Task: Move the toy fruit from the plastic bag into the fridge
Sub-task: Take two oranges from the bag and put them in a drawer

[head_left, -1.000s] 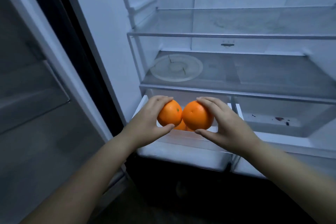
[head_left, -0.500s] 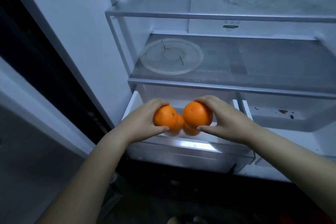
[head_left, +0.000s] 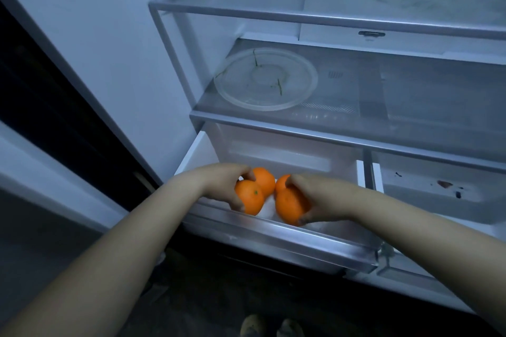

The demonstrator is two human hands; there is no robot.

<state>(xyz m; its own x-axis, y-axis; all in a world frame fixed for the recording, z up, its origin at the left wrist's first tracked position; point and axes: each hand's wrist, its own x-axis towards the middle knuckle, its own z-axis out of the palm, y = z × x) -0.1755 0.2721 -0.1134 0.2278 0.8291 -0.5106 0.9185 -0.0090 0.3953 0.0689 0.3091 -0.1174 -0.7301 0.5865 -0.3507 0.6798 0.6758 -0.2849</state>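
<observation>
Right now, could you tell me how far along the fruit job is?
Two oranges already lie in the open left drawer. In hand: the left hand holds one orange and the right hand another, both low inside the drawer. Left: letting go. The bag is out of view, so any remaining fruit is unknown.

Dim, bluish light fills the open fridge (head_left: pixel 356 68), brightest on its white wall in the upper left of the frame. The floor (head_left: pixel 191 309) along the bottom edge sinks into near-black shadow. Wide-angle bending bows the shelves; fine detail looks soft and grainy.
</observation>
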